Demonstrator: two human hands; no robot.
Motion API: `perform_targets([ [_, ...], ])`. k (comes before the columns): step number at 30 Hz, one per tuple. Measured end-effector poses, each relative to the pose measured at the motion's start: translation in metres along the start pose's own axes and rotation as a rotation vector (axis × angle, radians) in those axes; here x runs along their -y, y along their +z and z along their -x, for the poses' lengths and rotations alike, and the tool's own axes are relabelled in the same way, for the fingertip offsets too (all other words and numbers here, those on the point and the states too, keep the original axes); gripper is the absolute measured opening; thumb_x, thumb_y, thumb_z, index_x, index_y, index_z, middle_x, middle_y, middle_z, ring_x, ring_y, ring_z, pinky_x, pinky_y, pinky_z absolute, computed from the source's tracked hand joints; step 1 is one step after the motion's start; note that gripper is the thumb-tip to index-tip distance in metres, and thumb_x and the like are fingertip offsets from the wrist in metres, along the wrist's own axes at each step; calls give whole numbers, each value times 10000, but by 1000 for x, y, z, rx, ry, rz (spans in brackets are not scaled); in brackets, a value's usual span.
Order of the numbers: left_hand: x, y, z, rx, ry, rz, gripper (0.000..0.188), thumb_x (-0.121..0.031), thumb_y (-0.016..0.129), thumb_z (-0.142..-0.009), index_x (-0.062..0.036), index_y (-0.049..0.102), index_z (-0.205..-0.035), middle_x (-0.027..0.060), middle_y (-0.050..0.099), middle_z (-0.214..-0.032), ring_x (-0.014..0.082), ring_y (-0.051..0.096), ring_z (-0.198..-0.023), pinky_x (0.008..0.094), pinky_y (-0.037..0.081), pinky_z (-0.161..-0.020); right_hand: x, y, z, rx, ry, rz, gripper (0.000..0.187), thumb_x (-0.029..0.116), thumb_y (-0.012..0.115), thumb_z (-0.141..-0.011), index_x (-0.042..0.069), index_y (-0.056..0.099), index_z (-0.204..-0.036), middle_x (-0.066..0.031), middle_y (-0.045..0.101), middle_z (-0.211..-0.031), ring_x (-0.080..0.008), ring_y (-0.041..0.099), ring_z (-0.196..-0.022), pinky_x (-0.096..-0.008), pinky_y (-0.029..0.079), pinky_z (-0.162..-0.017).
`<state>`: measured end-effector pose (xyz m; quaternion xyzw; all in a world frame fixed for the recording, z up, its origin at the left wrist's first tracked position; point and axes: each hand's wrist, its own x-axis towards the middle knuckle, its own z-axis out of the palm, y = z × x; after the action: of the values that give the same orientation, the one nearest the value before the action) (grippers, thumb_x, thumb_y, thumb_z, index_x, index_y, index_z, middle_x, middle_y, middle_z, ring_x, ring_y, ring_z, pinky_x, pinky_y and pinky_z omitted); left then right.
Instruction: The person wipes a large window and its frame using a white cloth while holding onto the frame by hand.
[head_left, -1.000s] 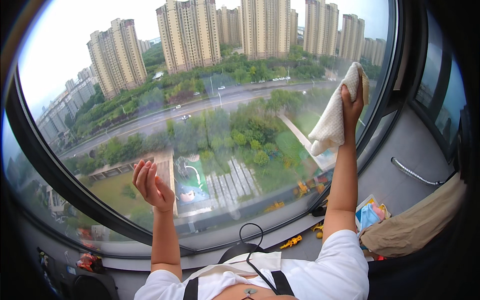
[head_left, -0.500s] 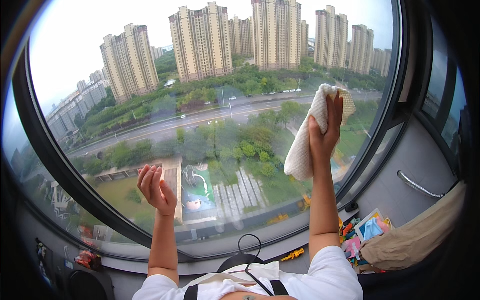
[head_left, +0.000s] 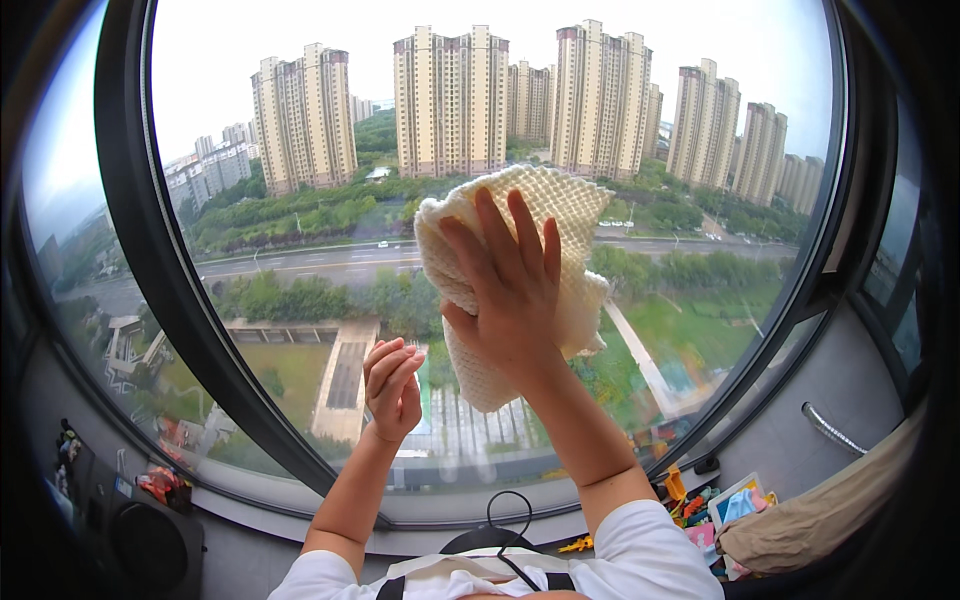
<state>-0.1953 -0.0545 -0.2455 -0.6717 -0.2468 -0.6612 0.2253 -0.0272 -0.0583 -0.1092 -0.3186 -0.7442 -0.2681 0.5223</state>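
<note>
My right hand (head_left: 505, 290), fingers spread and flat, presses a cream-white waffle-weave cloth (head_left: 570, 215) against the large window pane (head_left: 720, 290). The cloth bunches beside the fingers, and its lower corner hangs below my palm. Lower and to the left, my left hand (head_left: 392, 390) is raised before the glass, its fingers loosely curled and nothing visible in it. Whether the left hand touches the pane I cannot tell. Faint hazy smears (head_left: 465, 465) show low on the glass.
A dark window frame post (head_left: 170, 200) stands left, with more glass beyond. Below right lie a pile of colourful toys (head_left: 700, 510), a beige cloth (head_left: 815, 510) and a silvery flexible hose (head_left: 835, 430). A yellow toy (head_left: 577, 544) sits under the sill; a black rounded object (head_left: 150, 540) stands lower left.
My right hand has swept the cloth leftward across the pane, from near the right frame to the middle, and its fingers have spread. My left hand has curled slightly more. The view has shifted.
</note>
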Motion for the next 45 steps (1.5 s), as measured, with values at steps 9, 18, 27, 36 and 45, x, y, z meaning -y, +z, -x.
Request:
perform_targets([
  [9, 6, -17, -21, -87, 57, 3, 165, 21, 509, -868, 3, 642, -963, 121, 619, -976, 312, 593, -976, 367, 492, -840, -7, -4, -29, -101, 119, 109, 751, 246, 722, -668, 228, 431, -1361, -117, 324, -1476, -330, 262, -1377, -546, 163, -1108],
  [18, 18, -21, -32, -62, 46, 134, 178, -7, 477, -904, 28, 633, -980, 138, 605, -1002, 315, 573, -1012, 370, 475, -859, -137, -65, 1, -540, 307, 136, 564, 262, 501, -816, 96, 464, -1353, -158, 416, -1415, -381, 344, -1323, -538, 295, -1065],
  [27, 8, -6, -29, -88, 65, 58, 179, 4, 499, -861, 5, 646, -963, 114, 615, -958, 308, 583, -965, 364, 479, -836, -52, -15, 6, -140, 7, 225, 719, 259, 718, -686, 269, 446, -1352, -86, 332, -1481, -306, 280, -1375, -531, 206, -1121],
  [36, -42, 57, -30, -7, 118, 150, 163, -31, 487, -886, 12, 633, -945, 130, 613, -961, 330, 583, -951, 386, 482, -826, -98, -54, 13, -104, 83, 97, 794, 241, 755, -576, 263, 480, -1320, -77, 347, -1479, -301, 325, -1364, -531, 340, -1006],
  [45, -78, 123, -33, 5, 181, 105, 160, -36, 485, -890, 10, 628, -944, 126, 615, -956, 329, 584, -946, 381, 478, -814, -257, -156, 65, -486, 257, 11, 556, 157, 558, -733, 40, 535, -1276, -185, 456, -1376, -366, 365, -1317, -476, 291, -1075],
])
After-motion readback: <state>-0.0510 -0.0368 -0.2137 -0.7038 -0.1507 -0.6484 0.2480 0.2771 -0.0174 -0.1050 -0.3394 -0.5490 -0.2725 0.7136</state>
